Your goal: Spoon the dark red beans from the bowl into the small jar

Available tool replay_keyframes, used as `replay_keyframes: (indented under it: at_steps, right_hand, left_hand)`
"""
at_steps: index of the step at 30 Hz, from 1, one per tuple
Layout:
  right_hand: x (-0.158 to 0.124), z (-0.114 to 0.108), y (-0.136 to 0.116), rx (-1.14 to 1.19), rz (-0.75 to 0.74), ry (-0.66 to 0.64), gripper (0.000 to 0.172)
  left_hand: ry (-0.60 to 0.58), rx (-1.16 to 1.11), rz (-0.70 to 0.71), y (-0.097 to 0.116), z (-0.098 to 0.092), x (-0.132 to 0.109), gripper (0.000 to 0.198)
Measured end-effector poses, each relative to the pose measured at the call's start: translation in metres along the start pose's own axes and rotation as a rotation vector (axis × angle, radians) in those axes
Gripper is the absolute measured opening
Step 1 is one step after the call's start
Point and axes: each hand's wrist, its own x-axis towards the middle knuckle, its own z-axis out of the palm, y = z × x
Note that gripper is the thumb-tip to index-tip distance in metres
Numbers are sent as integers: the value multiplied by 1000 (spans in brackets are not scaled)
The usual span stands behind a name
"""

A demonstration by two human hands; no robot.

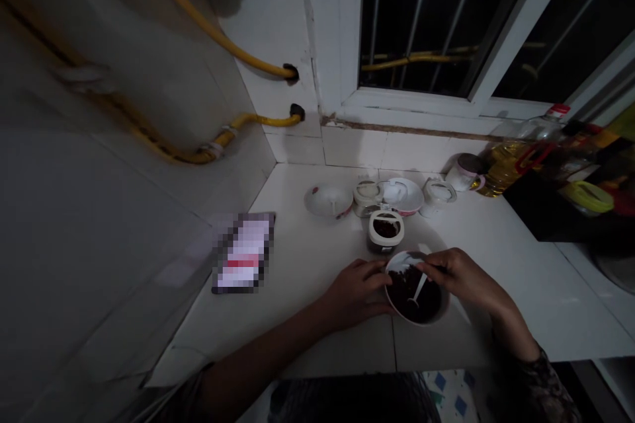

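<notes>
My left hand (354, 294) steadies a white bowl (405, 260) on the counter, its fingers curved against the bowl's left side. Inside lies a dark reddish-brown, crumbly or powdery substance (432, 303). A small white spoon (419, 288) is pinched in my right hand (461, 277) over the bowl's right rim. The spoon's head rests in or on the dark substance. Just behind the bowl stands a small jar (385, 232) with a white rim and similar dark contents.
Behind the jar are a shallow dish (327, 201), two clear containers (368, 197) (438, 197), another bowl (414, 197) and a mug (465, 173). A phone (244, 252) lies left. Oil bottles (501, 162) and a black box (533, 208) stand right. Yellow pipes (223, 43) run along the wall.
</notes>
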Motion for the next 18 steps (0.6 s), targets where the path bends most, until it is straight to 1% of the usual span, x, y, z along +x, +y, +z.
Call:
replay_keyframes:
  at_steps: [4,8,13,16,18]
  right_hand:
    - [3,0,3,114,49,-17,51]
    - [8,0,7,192,71,-32,50]
    - [16,-9,14,216,97,0,49]
    - [24,-16,14,279,93,16,49]
    - [29,-16,15,332,91,27,50]
  left_hand:
    - [41,0,23,0,1,0,43]
    - [19,5,10,1,1,1,43]
    - [21,-2,15,1,0,2,42]
    - [28,-2,9,1,0,2,43]
    - [36,0,13,1,-1,2,42]
